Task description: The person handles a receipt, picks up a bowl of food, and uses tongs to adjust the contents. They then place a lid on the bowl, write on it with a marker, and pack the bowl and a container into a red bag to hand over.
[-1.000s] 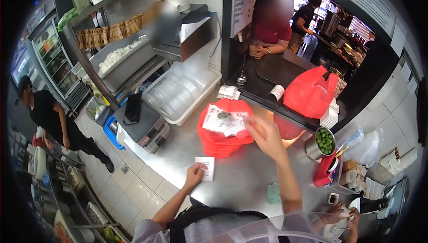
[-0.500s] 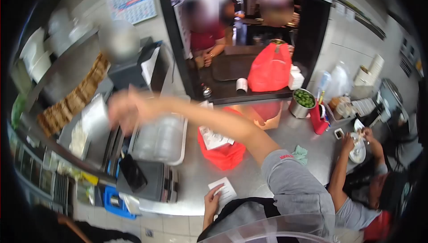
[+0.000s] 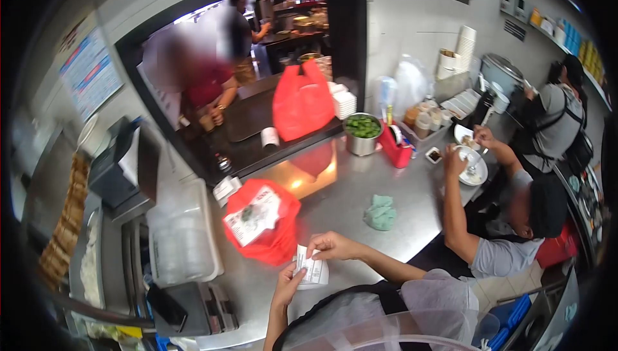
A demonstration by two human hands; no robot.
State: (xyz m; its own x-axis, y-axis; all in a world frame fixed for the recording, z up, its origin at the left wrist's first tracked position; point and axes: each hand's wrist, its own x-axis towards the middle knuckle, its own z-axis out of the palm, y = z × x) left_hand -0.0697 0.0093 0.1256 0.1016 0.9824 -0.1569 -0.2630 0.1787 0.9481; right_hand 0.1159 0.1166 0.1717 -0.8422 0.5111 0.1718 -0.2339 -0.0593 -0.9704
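Note:
A white printed receipt is between my two hands, just over the steel counter. My left hand pinches its lower left side, thumb on top. From the right, my right hand grips the receipt's upper edge with bent fingertips. Close beyond my hands sits a red plastic bag, with printed white slips lying on top of it. What is inside this bag is hidden.
A green cloth lies on the counter. At the right, a co-worker handles a white bowl. A tied red bag stands on the pass window ledge; a lidded tub and a card terminal are left.
My right hand has come back from the far left and now grips the receipt that my left hand was holding. The view has turned to the right.

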